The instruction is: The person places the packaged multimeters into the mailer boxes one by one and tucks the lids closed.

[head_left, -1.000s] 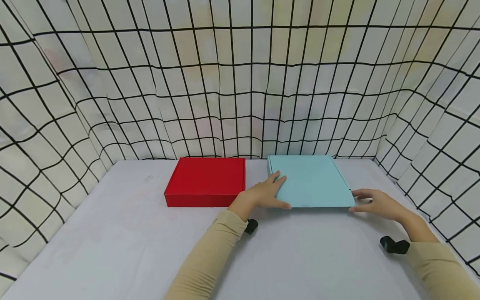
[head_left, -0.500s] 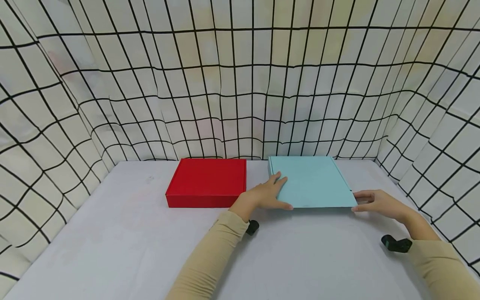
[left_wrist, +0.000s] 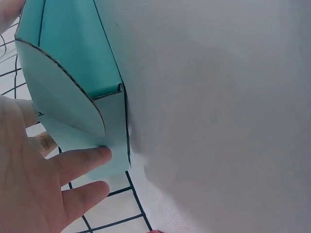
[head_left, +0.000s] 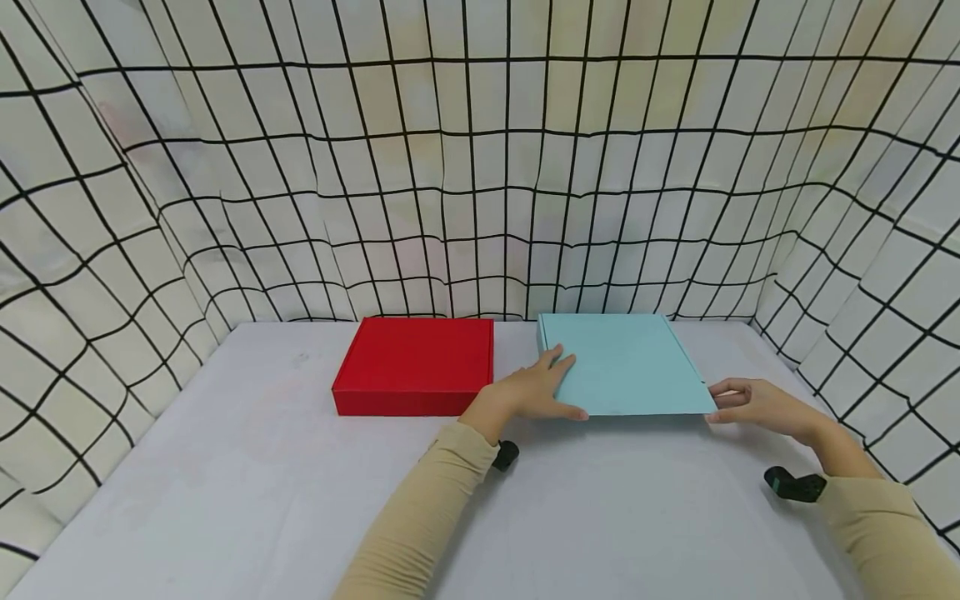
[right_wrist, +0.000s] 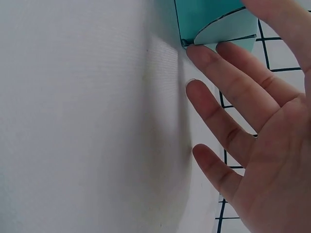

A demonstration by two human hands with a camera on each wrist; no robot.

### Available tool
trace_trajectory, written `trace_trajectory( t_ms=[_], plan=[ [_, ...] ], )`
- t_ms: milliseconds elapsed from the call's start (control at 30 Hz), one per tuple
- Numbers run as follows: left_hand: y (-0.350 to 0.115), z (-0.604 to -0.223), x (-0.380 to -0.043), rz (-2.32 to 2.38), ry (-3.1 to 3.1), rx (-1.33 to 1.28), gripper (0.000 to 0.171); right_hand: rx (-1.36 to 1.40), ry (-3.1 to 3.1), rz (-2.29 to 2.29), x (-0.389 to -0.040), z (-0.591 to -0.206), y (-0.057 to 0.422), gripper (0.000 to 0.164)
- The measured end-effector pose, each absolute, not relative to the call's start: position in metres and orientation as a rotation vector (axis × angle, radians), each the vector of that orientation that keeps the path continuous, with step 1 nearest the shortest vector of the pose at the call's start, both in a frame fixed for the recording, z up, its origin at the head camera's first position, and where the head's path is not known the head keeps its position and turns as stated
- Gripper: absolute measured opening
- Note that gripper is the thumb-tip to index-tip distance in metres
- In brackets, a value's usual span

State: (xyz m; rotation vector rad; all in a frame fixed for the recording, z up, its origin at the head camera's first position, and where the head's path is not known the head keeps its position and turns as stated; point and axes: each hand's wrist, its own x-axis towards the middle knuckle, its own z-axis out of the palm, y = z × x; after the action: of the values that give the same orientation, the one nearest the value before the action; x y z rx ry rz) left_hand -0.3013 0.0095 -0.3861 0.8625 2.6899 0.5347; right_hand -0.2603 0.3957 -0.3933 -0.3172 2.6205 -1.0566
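Observation:
A light blue cardboard box [head_left: 622,358] stands at the back right of the table, its lid's front edge raised a little. In the left wrist view a rounded side flap [left_wrist: 58,87] of the lid shows against the box wall. My left hand [head_left: 528,392] lies at the box's left side, fingers spread along the wall, thumb at the lid's front edge. At the front right corner is my right hand [head_left: 757,408], thumb by the lid's corner. Its fingers extend loosely in the right wrist view, one fingertip right at the box corner beside another flap [right_wrist: 221,26].
A closed red box [head_left: 416,362] stands left of the blue one, close to my left wrist. White cloth covers the table [head_left: 262,500]. Behind and at both sides rise white walls [head_left: 480,167] with a black grid. A dark wrist camera [head_left: 795,483] sits on each arm.
The lid's front edge has risen very slightly, with both hands staying beside the box. The head view has shifted a little; the red box has not moved.

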Motion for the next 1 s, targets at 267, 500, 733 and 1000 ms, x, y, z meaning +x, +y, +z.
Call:
trace_trajectory(
  t_ms=[267, 500, 733, 1000],
  plan=[
    [0.0107, -0.3858, -0.2999, 0.543, 2.682, 0.860, 0.099, -0.294, 2.598, -1.057, -0.2597, -0.3972, 0.4001, 0.062],
    [0.0123, -0.3859, -0.2996, 0.511, 2.693, 0.867, 0.098, -0.283, 2.577, -1.067, -0.2581, -0.3966, 0.4010, 0.064],
    [0.0118, -0.3848, -0.2971, 0.543, 2.686, 0.858, 0.098, -0.307, 2.560, -1.055, -0.2568, -0.3961, 0.4023, 0.064],
    [0.0088, -0.3833, -0.2996, 0.582, 2.667, 0.859, 0.099, -0.322, 2.572, -1.077, -0.2601, -0.3955, 0.4002, 0.073]
  ],
)
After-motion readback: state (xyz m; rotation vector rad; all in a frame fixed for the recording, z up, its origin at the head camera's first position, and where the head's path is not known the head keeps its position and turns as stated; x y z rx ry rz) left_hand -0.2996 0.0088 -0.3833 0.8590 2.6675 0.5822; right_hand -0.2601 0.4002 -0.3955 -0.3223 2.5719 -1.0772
